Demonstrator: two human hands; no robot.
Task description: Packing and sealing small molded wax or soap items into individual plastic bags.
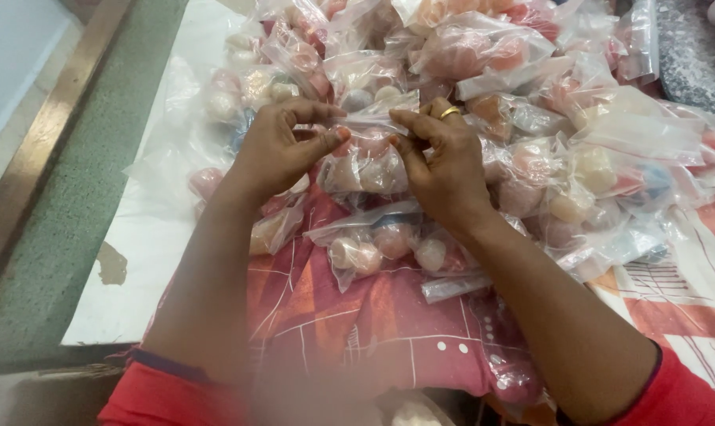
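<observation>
Two hands: left hand and right hand pinch one small clear bag along its top strip.
Grip: both clamped on that strip, thumbs against fingertips.
Axis: strip runs left to right between the hands; pouch of pale balls hangs below.
Nearer: neither, both touching.
Around: heap of filled bags on patterned cloth.
</observation>
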